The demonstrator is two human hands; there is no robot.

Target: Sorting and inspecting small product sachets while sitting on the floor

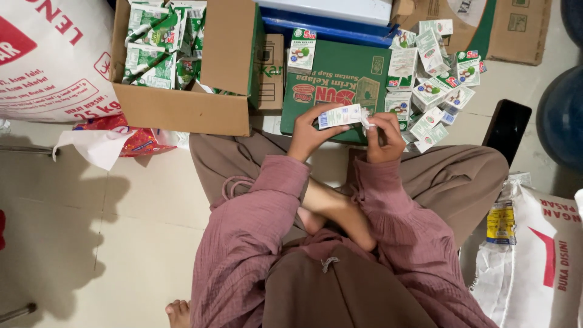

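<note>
1. The left hand [308,135] is gripping a small white carton [339,115] above the green box [340,82], long axis lying left to right.
2. The right hand [384,136] is pinching the carton's right end, fingers narrow.

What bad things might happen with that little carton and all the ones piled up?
The left hand and right hand pinch one small carton in mid-air; squeezed hard, it might crumple or slip. The loose pile of cartons leans unevenly over the green box, so a nudge could topple some. The black phone lies on the floor by the knee and could get knocked.
</note>
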